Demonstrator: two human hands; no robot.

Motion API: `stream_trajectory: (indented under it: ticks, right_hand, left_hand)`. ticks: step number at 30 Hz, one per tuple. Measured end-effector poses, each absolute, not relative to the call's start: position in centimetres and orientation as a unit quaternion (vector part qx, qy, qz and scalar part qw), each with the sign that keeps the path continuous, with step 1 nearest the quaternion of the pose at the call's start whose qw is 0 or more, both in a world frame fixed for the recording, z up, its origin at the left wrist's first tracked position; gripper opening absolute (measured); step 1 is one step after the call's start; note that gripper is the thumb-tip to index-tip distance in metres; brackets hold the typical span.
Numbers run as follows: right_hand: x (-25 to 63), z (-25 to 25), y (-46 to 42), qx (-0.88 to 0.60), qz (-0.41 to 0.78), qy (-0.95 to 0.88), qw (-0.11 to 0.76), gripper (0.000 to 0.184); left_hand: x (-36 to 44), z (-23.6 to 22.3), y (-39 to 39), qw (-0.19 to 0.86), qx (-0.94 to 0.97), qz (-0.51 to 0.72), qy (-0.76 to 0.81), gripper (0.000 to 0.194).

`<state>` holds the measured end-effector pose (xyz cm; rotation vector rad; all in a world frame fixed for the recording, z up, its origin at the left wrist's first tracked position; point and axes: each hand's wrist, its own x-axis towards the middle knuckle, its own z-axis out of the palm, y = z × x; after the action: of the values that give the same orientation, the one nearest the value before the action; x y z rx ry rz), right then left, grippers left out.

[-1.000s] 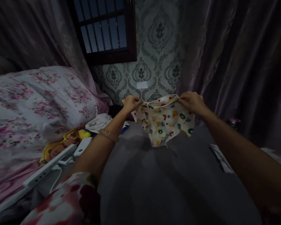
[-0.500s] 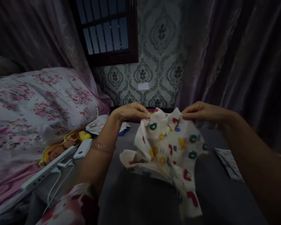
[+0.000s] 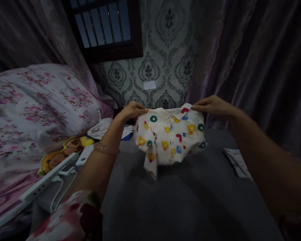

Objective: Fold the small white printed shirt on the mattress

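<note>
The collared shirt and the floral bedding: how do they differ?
The collared shirt has red, yellow, green and blue motifs; the floral bedding has pink flowers. The shirt hangs between the left hand and right hand; the bedding lies heaped on the left. The bedding looks larger than the shirt. Both are pale, printed fabric.

A barred window [image 3: 105, 28] with a dark frame [image 3: 115, 52] is set into a wall [image 3: 169, 50] covered in a damask pattern, on which a white rectangular plate [image 3: 149, 84] is mounted below. The wall is flanked by a left curtain [image 3: 45, 36] and a right curtain [image 3: 253, 57]. At the left, a floral quilt [image 3: 37, 97] is heaped. Near it, a yellow bear-faced item [image 3: 55, 161] is located beside a white power strip [image 3: 48, 176], into which plugs [image 3: 67, 171] are inserted.
</note>
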<state>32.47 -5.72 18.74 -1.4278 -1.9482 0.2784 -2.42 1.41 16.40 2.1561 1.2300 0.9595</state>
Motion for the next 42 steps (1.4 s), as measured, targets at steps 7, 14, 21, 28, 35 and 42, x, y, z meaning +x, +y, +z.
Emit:
stream_trajectory:
  ticks: [7,14,21,28,35,42]
  right_hand:
    - [31.4,16.7,-2.3,-0.575,-0.018,-0.725,0.379,0.038]
    - [30.0,14.5,-0.9,-0.560,-0.199,-0.657,0.463,0.033]
    - [28.3,14.0,-4.4,-0.558,-0.310,-0.606,0.474,0.034]
    - [28.3,14.3,-10.2,-0.563,-0.401,-0.577,0.434,0.034]
    - [27.4,17.8,-17.5,-0.536,-0.439,-0.557,0.458,0.044]
    - [27.3,19.1,-14.8,-0.560,-0.363,-0.627,0.401,0.033]
  left_hand:
    - [0.5,15.2,3.6,0.032,0.743,0.407,0.531,0.014]
    - [3.2,13.0,4.8,-0.028,0.657,0.546,0.518,0.021]
    - [3.4,11.8,1.5,-0.161,0.612,0.613,0.473,0.028]
    - [0.6,11.5,-5.0,-0.257,0.618,0.592,0.449,0.026]
    - [-1.6,15.7,-13.2,-0.408,0.584,0.582,0.392,0.025]
    - [-1.3,18.0,-11.9,-0.343,0.682,0.459,0.454,0.022]
